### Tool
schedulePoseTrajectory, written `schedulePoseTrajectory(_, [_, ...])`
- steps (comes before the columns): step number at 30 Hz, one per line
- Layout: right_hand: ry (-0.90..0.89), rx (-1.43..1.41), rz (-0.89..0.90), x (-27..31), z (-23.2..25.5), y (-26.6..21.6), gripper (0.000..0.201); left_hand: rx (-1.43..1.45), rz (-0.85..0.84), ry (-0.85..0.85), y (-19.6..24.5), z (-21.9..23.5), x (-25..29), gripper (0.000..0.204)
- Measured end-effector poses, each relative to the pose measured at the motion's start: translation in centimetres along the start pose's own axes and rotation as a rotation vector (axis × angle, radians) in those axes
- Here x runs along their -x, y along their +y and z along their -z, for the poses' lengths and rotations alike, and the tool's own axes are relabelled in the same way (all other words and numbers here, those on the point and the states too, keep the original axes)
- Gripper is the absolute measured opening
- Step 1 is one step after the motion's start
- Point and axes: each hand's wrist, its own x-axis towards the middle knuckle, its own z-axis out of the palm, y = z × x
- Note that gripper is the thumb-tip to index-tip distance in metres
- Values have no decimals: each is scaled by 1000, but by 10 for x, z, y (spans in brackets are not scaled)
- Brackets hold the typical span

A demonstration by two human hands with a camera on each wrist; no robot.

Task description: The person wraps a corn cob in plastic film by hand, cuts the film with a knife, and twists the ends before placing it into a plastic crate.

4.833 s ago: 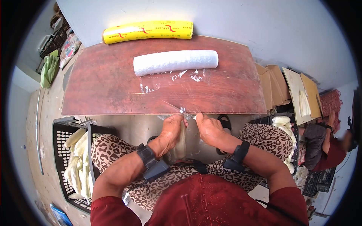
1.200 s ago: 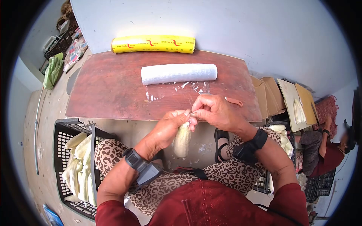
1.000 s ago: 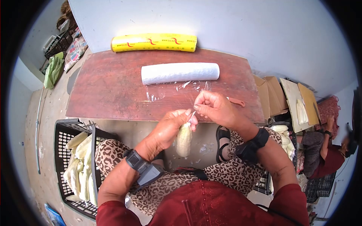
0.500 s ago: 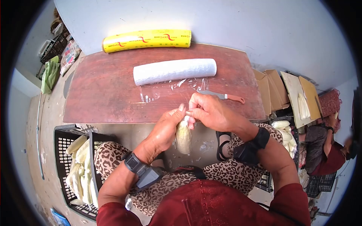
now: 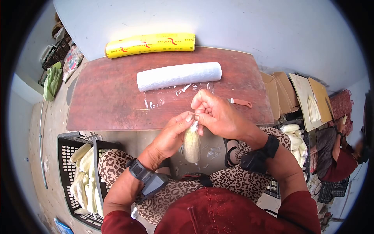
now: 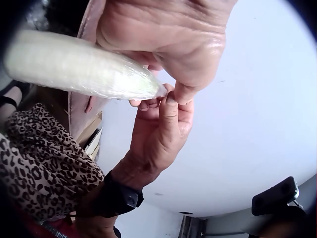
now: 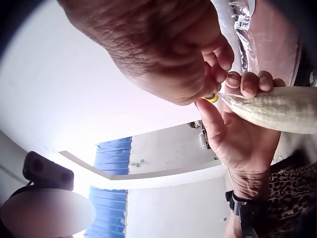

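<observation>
A pale ear of corn in clear plastic film hangs below both hands, in front of the table edge. Its film narrows to a twisted tip at the upper end, well shown in the left wrist view. My left hand holds the ear near this end, with fingers behind it and the thumb at the tip. At the same tip my right hand pinches the film between thumb and fingers. The two thumbs meet there. In the right wrist view, left fingertips lie along the corn.
On the red-brown table lie a white film roll, a yellow-wrapped roll and a knife with an orange handle. A black crate of corn stands left, more corn right. Another person sits far right.
The knife has left the right hand and lies on the table. Both hands have risen from below the table edge to the corn's tip, where the right fingers shift slightly.
</observation>
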Motion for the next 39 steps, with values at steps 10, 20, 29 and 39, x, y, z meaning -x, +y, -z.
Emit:
schedulePoseTrajectory(10, [-18, 31, -55, 4, 5, -4, 7, -111, 78, 44, 7, -3, 1, 23])
schedulePoseTrajectory(20, [171, 257, 69, -3, 13, 10, 12, -252, 11, 141, 9, -8, 3, 17])
schedulePoseTrajectory(29, [5, 418, -60, 2, 8, -3, 33, -362, -9, 146, 0, -5, 3, 17])
schedulePoseTrajectory(39, [51, 538, 50, 5, 9, 3, 21, -329, 39, 147, -4, -7, 0, 19])
